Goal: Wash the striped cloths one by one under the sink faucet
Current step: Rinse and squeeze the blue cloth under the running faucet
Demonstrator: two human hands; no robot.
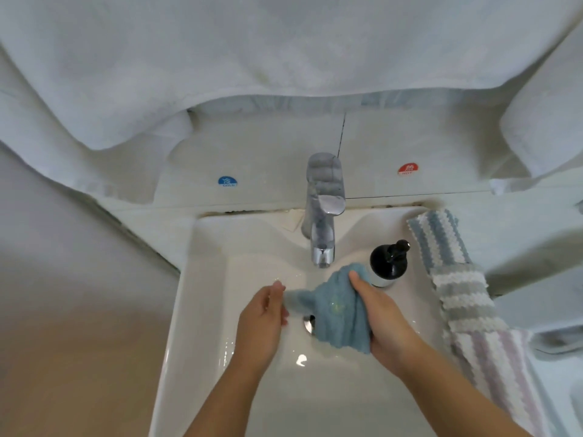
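Right hand (383,313) fingers curled round blue cloth (339,310) over sink (202,310), just below faucet (321,216). Left hand (263,313) fingers loose, tips touching cloth corner. Three striped cloths (463,294) wait on right rim. Looks early; most washing left.

white tiled wall (394,146), hanging white towels (252,42)

A bathroom: white sink (202,279), faucet (323,216), hanging towels (220,58)
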